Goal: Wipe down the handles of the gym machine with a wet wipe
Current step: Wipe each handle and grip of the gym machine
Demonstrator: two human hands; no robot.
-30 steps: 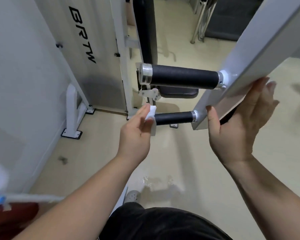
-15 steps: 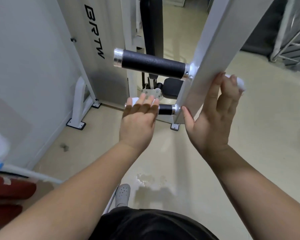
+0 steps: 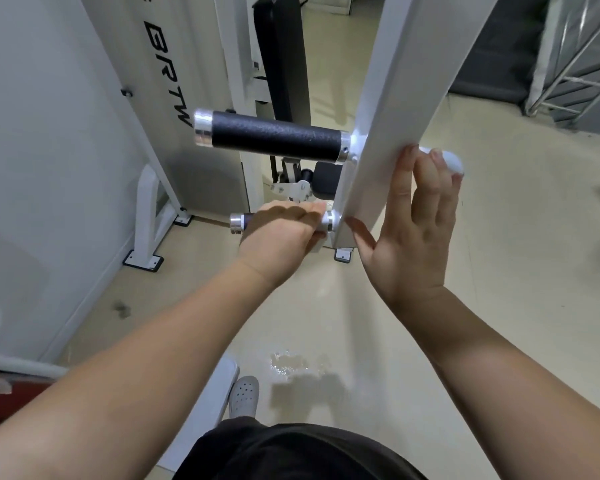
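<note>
Over pale gym floor [image 3: 499, 271], my left grip [image 3: 281, 233] curls round the short black textured lower handle [image 3: 246, 220], which I judge rigid and grippy. The wet wipe is hidden. My right grip [image 3: 413, 237] lies flat-fingered against the white metal arm [image 3: 395, 98].

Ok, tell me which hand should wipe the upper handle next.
Left. The left hand grips the lower handle just below the upper handle; the right hand is pressing on the white frame bar.
</note>
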